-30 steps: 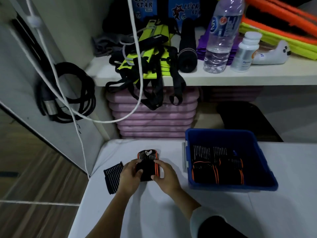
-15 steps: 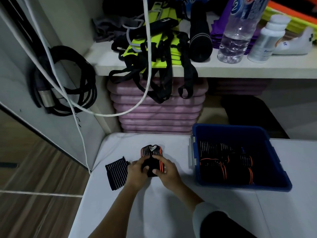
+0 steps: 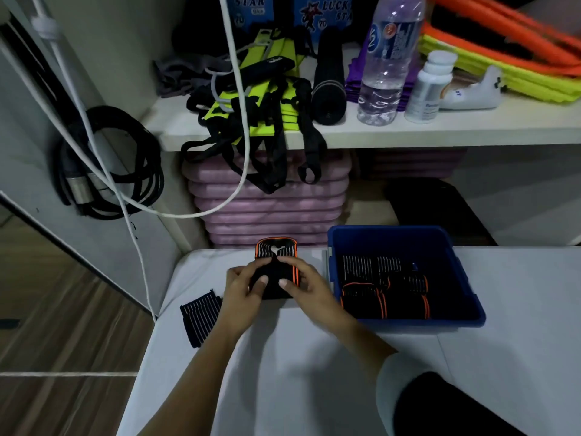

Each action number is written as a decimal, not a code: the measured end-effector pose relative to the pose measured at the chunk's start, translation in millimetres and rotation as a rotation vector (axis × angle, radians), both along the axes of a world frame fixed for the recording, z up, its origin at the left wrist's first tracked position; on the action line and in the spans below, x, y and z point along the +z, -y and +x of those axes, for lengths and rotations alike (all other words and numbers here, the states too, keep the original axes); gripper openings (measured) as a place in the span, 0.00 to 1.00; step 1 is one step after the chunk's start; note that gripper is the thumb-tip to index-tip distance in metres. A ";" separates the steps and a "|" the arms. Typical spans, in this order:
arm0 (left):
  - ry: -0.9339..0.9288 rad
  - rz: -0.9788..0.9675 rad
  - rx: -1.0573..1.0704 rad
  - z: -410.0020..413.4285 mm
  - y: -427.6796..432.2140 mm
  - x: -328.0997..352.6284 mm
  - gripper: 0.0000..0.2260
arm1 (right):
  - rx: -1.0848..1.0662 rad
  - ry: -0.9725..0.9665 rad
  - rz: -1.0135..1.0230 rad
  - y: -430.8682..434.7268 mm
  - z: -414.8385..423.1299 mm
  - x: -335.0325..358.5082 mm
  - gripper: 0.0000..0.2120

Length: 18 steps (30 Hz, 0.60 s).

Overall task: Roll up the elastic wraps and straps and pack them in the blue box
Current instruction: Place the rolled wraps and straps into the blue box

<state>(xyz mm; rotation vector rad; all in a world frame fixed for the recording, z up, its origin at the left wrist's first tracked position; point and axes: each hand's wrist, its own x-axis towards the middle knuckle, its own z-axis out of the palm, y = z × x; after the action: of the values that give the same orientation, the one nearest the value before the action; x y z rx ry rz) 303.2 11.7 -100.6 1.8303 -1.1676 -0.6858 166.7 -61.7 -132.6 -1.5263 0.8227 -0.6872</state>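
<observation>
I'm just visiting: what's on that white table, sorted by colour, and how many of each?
Orange-edged black wrap: 1, gripped by the left hand and right hand
White-striped dark wrap: 1, lying flat
Blue box: 1
Total: 3. The rolls inside the box are too dark to count.

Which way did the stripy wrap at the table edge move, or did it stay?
No, it stayed. The striped wrap still lies at the table's left edge, as far from the blue box as before.
</observation>
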 end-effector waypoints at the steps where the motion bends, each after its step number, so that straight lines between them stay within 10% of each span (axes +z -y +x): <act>1: 0.018 -0.030 -0.013 -4.0 4.6 6.3 0.15 | -0.005 0.042 0.007 3.7 -7.4 8.7 0.19; 18: 0.193 -0.094 -0.092 -118.6 70.2 21.7 0.15 | -0.045 -0.122 0.064 56.7 -168.6 35.2 0.12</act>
<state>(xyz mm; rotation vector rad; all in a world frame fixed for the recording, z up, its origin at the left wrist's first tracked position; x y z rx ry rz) 184.6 -58.5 -78.9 1.8026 -1.3935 -0.5046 -2.0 -118.4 -97.4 -1.5072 0.9648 -0.5994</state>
